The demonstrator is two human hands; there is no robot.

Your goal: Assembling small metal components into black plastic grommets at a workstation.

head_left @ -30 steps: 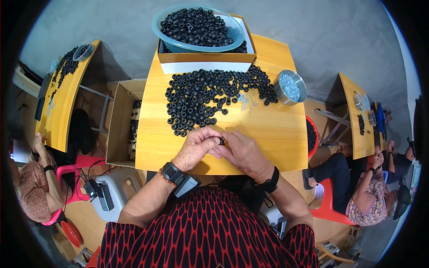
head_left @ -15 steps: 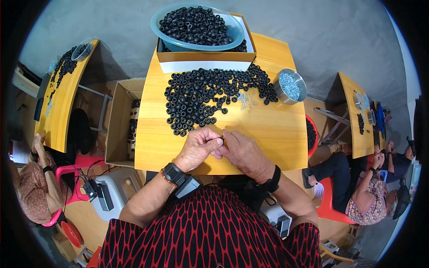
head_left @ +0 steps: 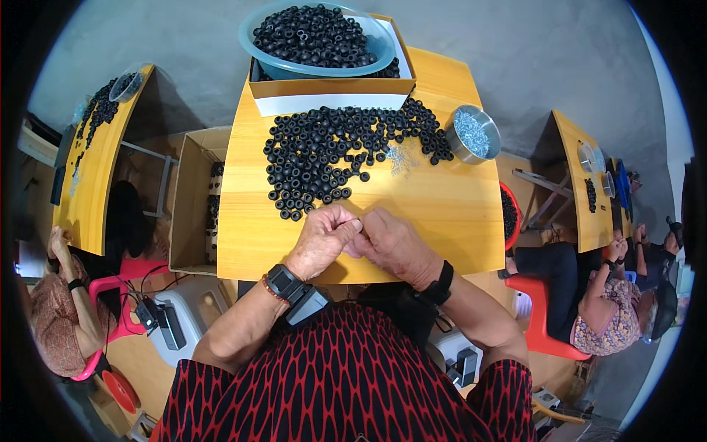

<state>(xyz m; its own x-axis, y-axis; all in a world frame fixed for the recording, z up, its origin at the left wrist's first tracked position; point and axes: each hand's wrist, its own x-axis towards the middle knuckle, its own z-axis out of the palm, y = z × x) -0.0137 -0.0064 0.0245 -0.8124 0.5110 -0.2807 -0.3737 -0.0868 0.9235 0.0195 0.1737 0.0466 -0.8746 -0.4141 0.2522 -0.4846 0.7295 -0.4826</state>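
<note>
My left hand (head_left: 324, 239) and my right hand (head_left: 400, 247) meet over the near part of the yellow wooden table (head_left: 464, 214). Both are closed, thumbs and fingertips pinched together, and whatever they hold is hidden between them. Just beyond my fingers spreads a wide pile of small black ring-shaped pieces (head_left: 313, 155), each with a hole in it. To the right of the pile lies a little scatter of thin silvery pieces (head_left: 401, 158). A round metal bowl (head_left: 492, 147) at the table's right edge holds many more of them.
A blue basin (head_left: 254, 51) heaped with black pieces sits on an open cardboard box (head_left: 331, 103) at the back. On the floor stand a large carton (head_left: 193, 199) at left and a red tub (head_left: 513, 221) at right. People (head_left: 62, 309) (head_left: 607, 309) work at side tables.
My hands stay together and have shifted only slightly. A small dark bit that showed between my fingertips is now hidden. The whole view has moved a little.
</note>
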